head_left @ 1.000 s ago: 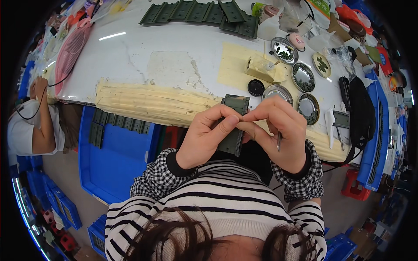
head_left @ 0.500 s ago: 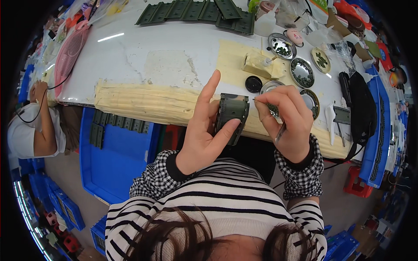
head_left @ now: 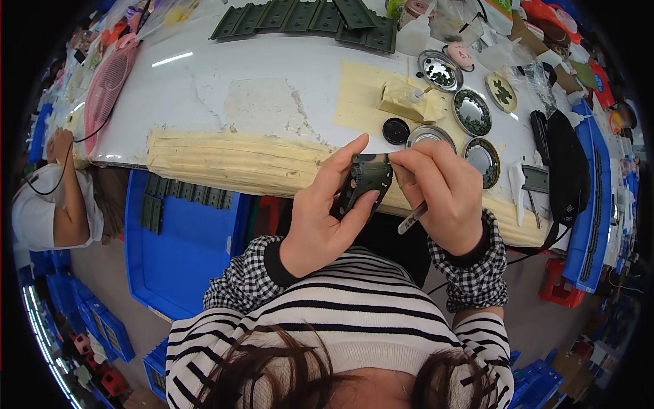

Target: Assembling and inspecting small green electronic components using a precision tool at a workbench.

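My left hand [head_left: 325, 215] holds a dark rectangular plastic part with small holes [head_left: 368, 178], gripped between thumb and fingers just in front of the table's taped edge. My right hand [head_left: 439, 194] pinches at the part's upper right corner with its fingertips and carries a slim metal tool [head_left: 413, 218] tucked against the palm, its tip pointing down-left. Both hands hover above my lap, close together.
The white worktable [head_left: 225, 102] carries several round metal dishes [head_left: 471, 112] with small pieces, a black cap [head_left: 396, 131], a row of dark green parts [head_left: 306, 15] at the far edge and a pink fan [head_left: 109, 71]. A blue bin [head_left: 180, 238] with dark parts sits at lower left. Another person [head_left: 51, 204] sits at the left.
My left hand has opened its grip and turned the dark part so its holed face shows. My right hand shifted to the part's upper right corner.
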Available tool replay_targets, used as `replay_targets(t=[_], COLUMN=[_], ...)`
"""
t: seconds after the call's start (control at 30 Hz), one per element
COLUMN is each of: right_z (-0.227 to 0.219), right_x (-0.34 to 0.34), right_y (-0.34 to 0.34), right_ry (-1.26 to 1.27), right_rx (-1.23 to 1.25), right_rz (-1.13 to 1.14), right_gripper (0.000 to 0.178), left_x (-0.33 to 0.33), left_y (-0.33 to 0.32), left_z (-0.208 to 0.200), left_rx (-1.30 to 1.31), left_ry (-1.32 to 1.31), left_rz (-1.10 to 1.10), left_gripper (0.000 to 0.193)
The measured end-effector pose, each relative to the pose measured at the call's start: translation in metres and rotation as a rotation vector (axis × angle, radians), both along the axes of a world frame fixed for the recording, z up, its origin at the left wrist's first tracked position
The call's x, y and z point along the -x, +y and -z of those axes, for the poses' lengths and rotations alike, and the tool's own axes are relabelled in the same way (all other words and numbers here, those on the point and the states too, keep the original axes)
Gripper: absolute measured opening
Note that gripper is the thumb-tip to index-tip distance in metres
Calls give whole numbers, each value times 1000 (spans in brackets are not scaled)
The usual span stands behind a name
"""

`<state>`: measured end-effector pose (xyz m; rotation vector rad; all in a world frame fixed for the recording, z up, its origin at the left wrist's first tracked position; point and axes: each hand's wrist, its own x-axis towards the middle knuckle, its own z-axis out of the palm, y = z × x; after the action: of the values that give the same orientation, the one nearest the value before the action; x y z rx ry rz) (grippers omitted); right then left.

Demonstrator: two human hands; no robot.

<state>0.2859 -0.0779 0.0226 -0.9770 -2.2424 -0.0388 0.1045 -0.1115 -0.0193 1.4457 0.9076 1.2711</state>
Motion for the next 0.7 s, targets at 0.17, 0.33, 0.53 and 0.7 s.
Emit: replay_targets(t=[0.17,0.33,0.53,0.7], right_z=[2,3,-1,-9], right_x=[0,7,-9,-91], right_y=[-3,-14,-21,-17], right_ry=[-1,96,286,202], right_rx=[38,144,261,327], right_rz=[-26,10,66,493], right_gripper=[27,32,42,16], left_x=[-1,-2,-1,4], left_y=[-1,-1,4,10], left_z=[0,-1,-13,-16], left_rx=[-41,-59,111,295], left_ry=[40,79,-132,-194], left_rz=[-47,-72,56,197], left_gripper=[59,56,53,50])
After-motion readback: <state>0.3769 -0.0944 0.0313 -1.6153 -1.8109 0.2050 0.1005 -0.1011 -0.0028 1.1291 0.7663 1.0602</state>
